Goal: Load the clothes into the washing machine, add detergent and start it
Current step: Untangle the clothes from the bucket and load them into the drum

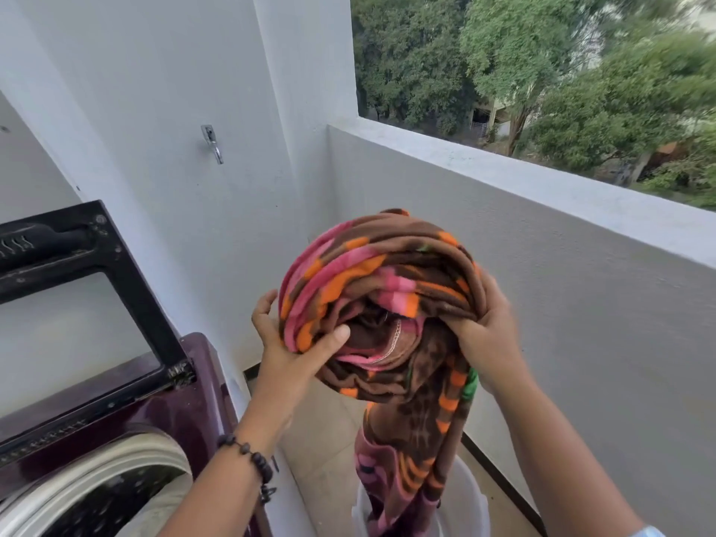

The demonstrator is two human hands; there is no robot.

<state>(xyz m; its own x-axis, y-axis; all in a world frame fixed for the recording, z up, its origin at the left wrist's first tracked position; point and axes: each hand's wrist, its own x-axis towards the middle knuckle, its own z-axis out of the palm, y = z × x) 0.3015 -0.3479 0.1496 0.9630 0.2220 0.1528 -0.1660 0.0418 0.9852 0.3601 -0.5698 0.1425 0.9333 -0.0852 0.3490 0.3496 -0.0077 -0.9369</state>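
While my left hand (288, 343) grips the near edge of the bundled fleece blanket (381, 300), thumb pressed into the folds and fingers (263, 304) curled behind it, my right hand (484, 335) clutches the bundle's other side with its fingers dug into the fabric. From between my hands the blanket's tail hangs down into a white bucket (474, 505) below. Left of my left wrist, beside its bead bracelet (252, 459), stands the purple washing machine (162, 416), lid (77, 288) raised and drum (100, 494) showing.
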